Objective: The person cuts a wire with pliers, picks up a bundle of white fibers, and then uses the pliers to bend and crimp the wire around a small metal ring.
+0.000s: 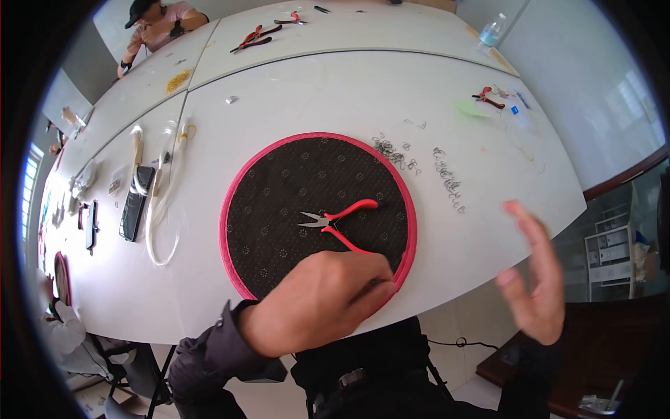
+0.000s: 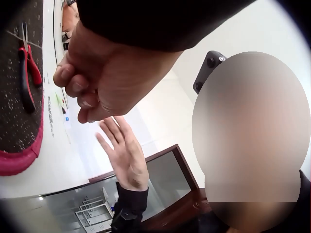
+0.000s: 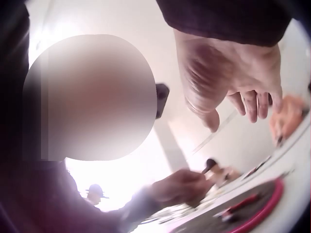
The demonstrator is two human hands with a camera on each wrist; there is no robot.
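Observation:
My left hand hovers at the near edge of a round black mat with a pink rim. Its fingers are curled in with the thumb close to the index finger; I cannot tell whether something tiny is pinched there. On the mat lie needle-nose pliers with red handles, spread apart, just beyond that hand. My right hand is raised off the table's right edge, fingers extended and nothing held. In the left wrist view the right hand shows its spread fingers.
Right of the mat lie a pile of small dark wire pieces and a loose row of them. Clear cord bundles and a black phone-like object lie left. More pliers lie far off. Another person sits across.

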